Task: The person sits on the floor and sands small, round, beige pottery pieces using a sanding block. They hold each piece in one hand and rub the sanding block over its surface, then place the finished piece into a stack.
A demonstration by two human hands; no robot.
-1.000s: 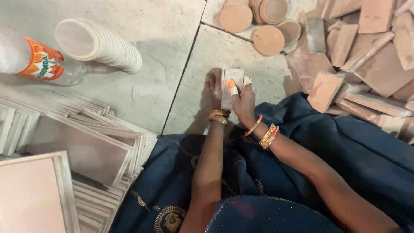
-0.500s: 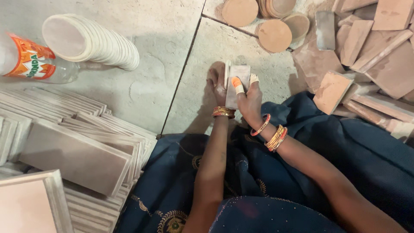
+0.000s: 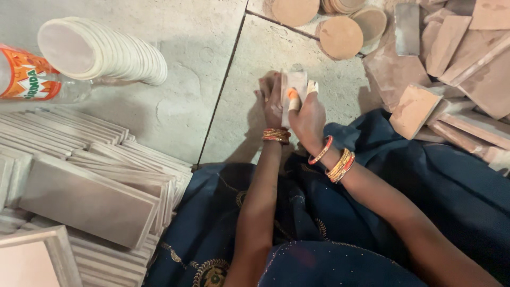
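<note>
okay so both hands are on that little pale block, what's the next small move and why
Probably a short rub of the right hand along the pale block: the left hand braces it on edge over the floor, and the orange-tipped finger presses its face.

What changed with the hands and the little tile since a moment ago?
Not much. Both hands keep hold of the small pale tile: left hand beside it, right hand wrapped round it, a taped finger on its face. The tile now stands more edge-on. Nothing was let go. The row of round discs, bottle and stacked flat tiles lie as before.
</note>
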